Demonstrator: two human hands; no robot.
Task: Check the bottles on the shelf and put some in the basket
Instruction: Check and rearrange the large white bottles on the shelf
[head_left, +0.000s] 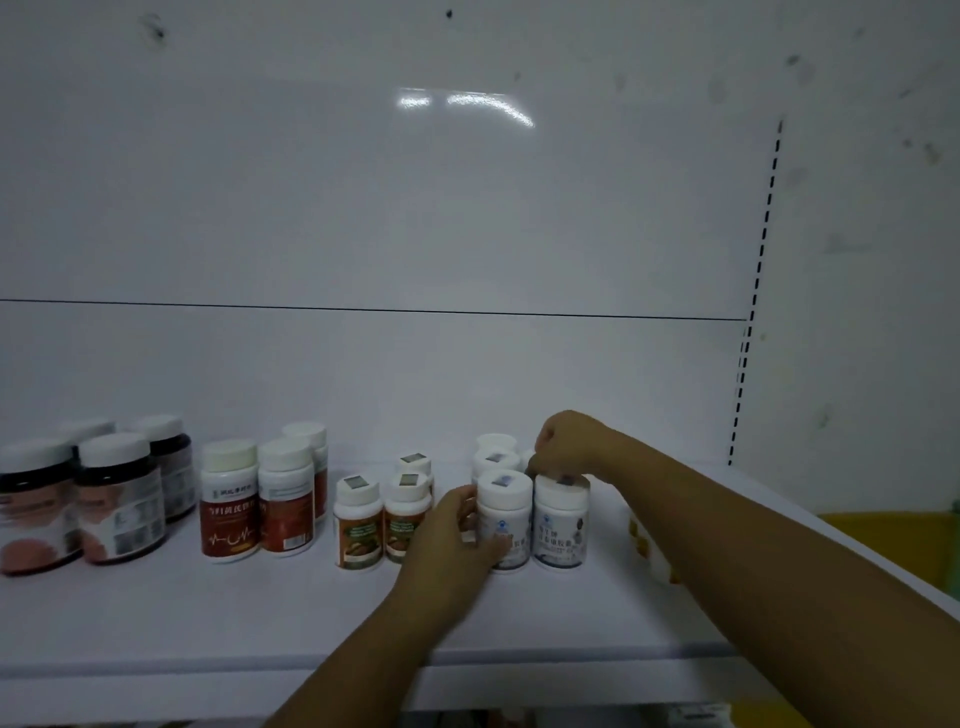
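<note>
Several white bottles with blue labels stand in a cluster on the white shelf. My left hand grips the side of the front left white bottle. My right hand reaches over from the right, and its fingers pinch the cap of the front right white bottle. More white bottles stand behind these two. No basket shows clearly in this view.
Left of my hands stand two small brown-and-green labelled bottles, red-labelled bottles and dark jars with white lids. A yellow-patterned item lies partly hidden behind my right forearm. A yellow object sits beyond the shelf's right edge.
</note>
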